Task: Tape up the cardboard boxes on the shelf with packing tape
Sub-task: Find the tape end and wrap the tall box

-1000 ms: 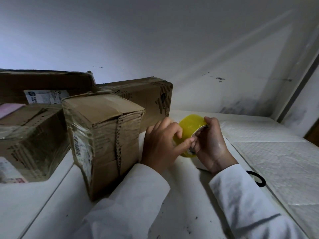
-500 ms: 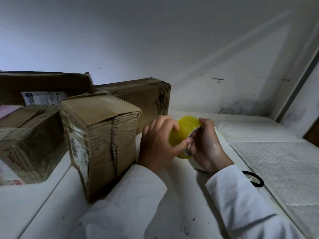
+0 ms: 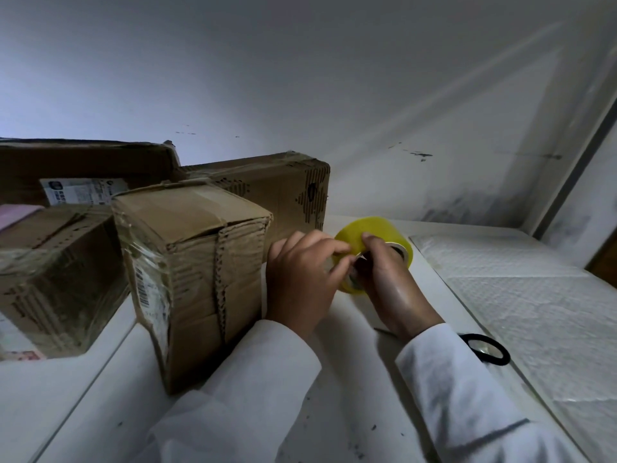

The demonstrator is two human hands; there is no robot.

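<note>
Head cam: our left hand & right hand both still grip the tape roll, now turned slightly. We're prob. still hunting the tape end; nearest box untaped.

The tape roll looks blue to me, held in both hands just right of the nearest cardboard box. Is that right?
Not quite: the tape roll is yellow, not blue, as the head view shows. The rest holds: the left hand and right hand both hold it, just right of the nearest cardboard box.
</note>
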